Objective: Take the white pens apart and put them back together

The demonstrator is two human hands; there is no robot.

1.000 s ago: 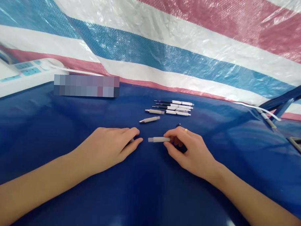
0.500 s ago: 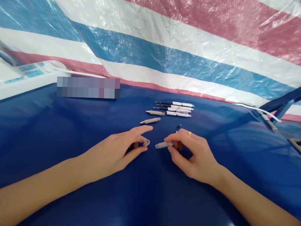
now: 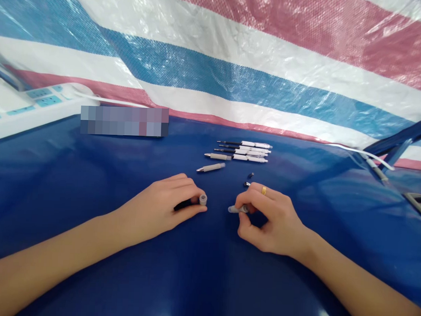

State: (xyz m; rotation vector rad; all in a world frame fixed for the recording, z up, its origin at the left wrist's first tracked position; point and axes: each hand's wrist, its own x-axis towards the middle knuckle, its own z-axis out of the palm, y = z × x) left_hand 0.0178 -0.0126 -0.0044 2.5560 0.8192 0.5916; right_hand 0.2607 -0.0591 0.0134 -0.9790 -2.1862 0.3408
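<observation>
My left hand (image 3: 165, 205) rests on the blue table cover (image 3: 92, 186), fingers closed on a dark pen part with a grey open end (image 3: 202, 199). A little to its right, my right hand (image 3: 269, 215) pinches a grey pen barrel (image 3: 237, 208) that points left toward the other part. A gap separates the two pieces. Beyond my hands lies a loose grey pen section (image 3: 210, 167). Further back, a few white and black pens (image 3: 247, 151) lie side by side. Two tiny dark parts (image 3: 248, 179) sit just beyond my right hand.
A white power strip (image 3: 29, 106) with blue sockets lies at the far left. White cables (image 3: 365, 156) run along the right edge, beside a dark flat device (image 3: 418, 202). A striped red, white and blue tarp (image 3: 234, 62) rises behind the table.
My left forefinger has curled back onto its part. My right hand has drawn nearer to me and turned the grey barrel, so less of it shows.
</observation>
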